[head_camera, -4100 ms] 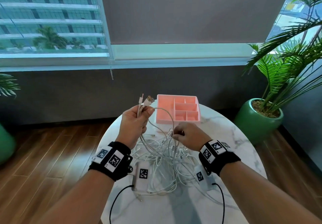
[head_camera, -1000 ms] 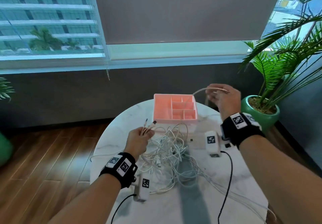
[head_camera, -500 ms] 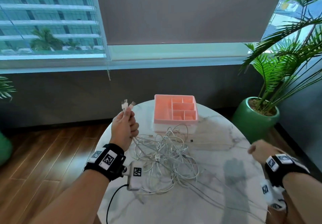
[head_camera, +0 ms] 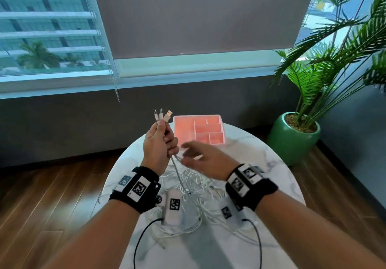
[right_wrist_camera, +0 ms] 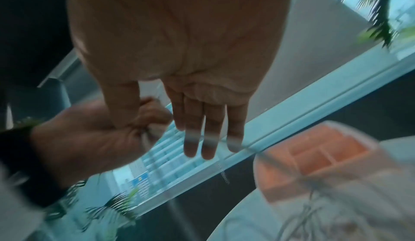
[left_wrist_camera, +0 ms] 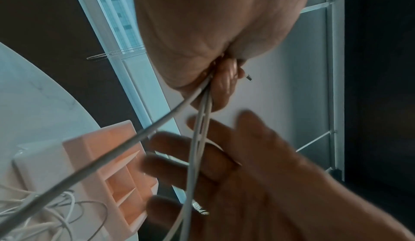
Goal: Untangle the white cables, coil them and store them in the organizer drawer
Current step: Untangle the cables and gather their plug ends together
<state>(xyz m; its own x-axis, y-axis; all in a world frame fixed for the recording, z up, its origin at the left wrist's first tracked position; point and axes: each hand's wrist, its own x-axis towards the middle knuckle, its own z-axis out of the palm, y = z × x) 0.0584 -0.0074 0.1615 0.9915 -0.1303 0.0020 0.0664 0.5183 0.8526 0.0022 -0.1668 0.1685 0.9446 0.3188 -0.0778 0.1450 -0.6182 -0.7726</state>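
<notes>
Marble bench [head_camera: 261,153] under your hands, left hand [head_camera: 158,145] gripping white cables [head_camera: 176,169] before the organizer drawer [head_camera: 199,129], right hand [head_camera: 203,160] beside it, fingers spread loose.

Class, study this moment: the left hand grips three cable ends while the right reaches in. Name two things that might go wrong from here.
1. The left hand holds three plugs together, and their cables run down into the tangled pile; pulling upward may tighten knots instead of freeing one cable.
2. The organizer sits just behind the pile; a strand runs past it in the left wrist view, so a hard pull might drag or tip it.
</notes>
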